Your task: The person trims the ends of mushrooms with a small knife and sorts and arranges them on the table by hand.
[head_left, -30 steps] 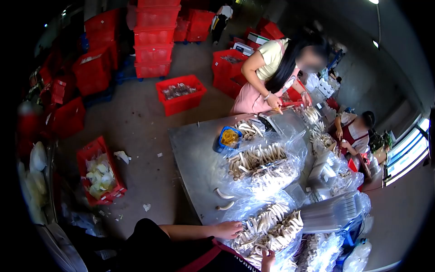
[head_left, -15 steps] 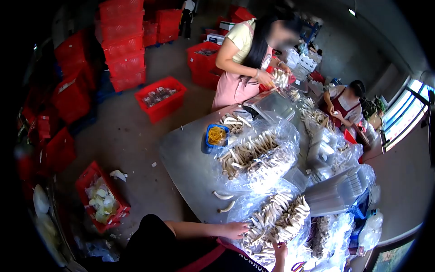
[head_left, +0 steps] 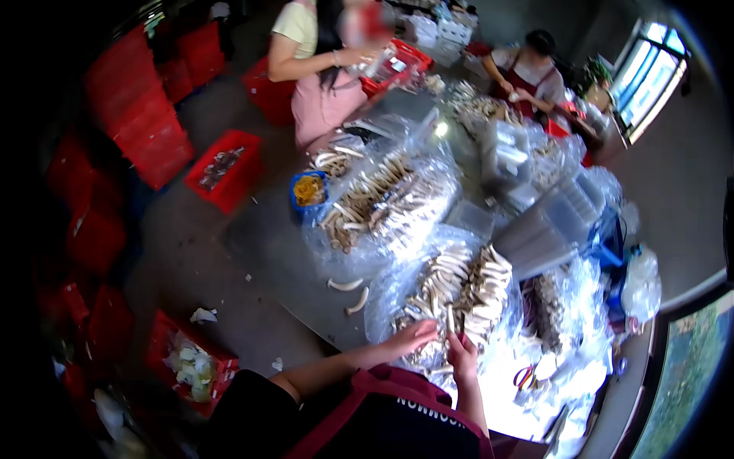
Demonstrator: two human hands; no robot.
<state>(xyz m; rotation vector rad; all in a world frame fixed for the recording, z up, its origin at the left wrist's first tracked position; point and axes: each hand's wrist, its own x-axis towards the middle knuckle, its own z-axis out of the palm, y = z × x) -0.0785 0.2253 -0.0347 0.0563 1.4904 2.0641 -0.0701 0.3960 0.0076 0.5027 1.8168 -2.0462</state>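
Observation:
Long pale mushrooms (head_left: 447, 279) lie in rows on an opened clear plastic bag (head_left: 386, 306) in front of me. My right hand (head_left: 463, 358) is closed around the lower end of one upright mushroom (head_left: 451, 320), at the near edge of the pile. Beside it, my left hand (head_left: 413, 340) reaches over the pile with its fingers stretched out and apart, with nothing visible in them. Two loose mushrooms (head_left: 345, 284) lie on the metal table (head_left: 267, 260) to the left.
Another bag of mushrooms (head_left: 375, 199) and a blue basket of rubber bands (head_left: 310, 191) lie farther off. Stacked clear trays (head_left: 547, 222) stand right, scissors (head_left: 524, 377) nearer. Two co-workers stand or sit beyond. A red crate (head_left: 191, 359) is on the floor left.
The head view has shifted, so the table sits higher and farther left. My left hand has come off the mushrooms, closer to my right hand. The standing co-worker's hands have moved.

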